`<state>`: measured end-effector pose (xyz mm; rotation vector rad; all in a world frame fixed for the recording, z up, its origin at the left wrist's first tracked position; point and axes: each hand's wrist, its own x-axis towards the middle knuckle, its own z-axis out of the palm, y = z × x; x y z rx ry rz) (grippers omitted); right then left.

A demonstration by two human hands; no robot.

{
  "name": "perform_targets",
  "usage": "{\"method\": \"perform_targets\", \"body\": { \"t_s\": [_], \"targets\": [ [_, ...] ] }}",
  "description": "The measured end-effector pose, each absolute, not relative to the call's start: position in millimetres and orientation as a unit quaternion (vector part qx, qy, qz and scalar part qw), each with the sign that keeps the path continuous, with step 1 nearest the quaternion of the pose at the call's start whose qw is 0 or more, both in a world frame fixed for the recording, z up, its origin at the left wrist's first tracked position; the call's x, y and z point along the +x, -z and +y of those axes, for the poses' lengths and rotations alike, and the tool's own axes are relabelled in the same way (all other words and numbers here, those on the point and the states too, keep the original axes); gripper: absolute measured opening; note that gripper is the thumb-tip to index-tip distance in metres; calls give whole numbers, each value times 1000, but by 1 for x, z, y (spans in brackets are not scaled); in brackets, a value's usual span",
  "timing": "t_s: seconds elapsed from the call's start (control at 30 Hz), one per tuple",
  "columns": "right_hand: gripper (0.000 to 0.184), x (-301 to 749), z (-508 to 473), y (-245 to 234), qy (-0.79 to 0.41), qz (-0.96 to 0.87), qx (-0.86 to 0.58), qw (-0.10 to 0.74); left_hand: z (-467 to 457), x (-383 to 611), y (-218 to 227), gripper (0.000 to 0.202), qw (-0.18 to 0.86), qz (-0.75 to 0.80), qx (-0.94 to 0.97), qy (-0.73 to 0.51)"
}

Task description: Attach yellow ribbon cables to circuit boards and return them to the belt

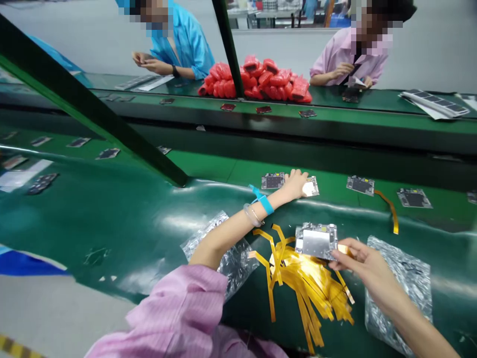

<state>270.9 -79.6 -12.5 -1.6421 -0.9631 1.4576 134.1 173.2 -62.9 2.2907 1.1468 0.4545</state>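
Right hand: the right hand [359, 261] came in from 4 o'clock, its fingers [337, 254] pinched shut on the right edge of the shielded board [316, 241].
Shielded board: it was held just above the table [112, 219], low of centre. Its metal cover faced up and the underside was hidden.
Cable end: a yellow tip showed at the pinch, but I could not tell whether it was joined to the board.
Left hand: the left hand [295, 185] reached toward 12 o'clock and lay on the left part of a small board [311, 187]. The fingers were curled out of sight, so I cannot tell whether they gripped it.
Wrist: a blue strap [263, 200] and a clear bangle sat on the left forearm.
Ribbon cables: a tangled heap of yellow ribbon cables [305, 283] lay under and at 6 o'clock of the shielded board. The strips could not be counted.
Foil bags: one crumpled foil bag [208, 236] was partly covered by the left arm. Another foil bag [406, 278] lay partly behind the right forearm.
Other boards: loose boards [360, 185] lay at 3 o'clock of the left hand, with details too small to read.
Far side: red packets [261, 79] were split by a green post, and two people's hands worked there.
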Motion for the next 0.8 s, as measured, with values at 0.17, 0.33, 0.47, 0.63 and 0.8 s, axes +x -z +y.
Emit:
{"method": "perform_targets", "body": {
  "t_s": [0.17,0.33,0.47,0.63,0.8],
  "targets": [
    [43,301,-47,1,-484,-367,-655,450,179,113,27,6,257,426,823,-275],
    [41,311,41,9,-344,-408,-675,509,160,47,-8,8,309,442,741,-401],
    [35,283,58,29,-212,-475,-702,487,118,-6,-13,18,431,447,651,-436],
    [15,222,3,48,-281,-729,-570,256,76,-44,-7,22,485,479,612,-401],
    [14,185,4,64,-241,-752,-583,191,69,-54,-1,23,491,475,608,-403]
  ]
}}
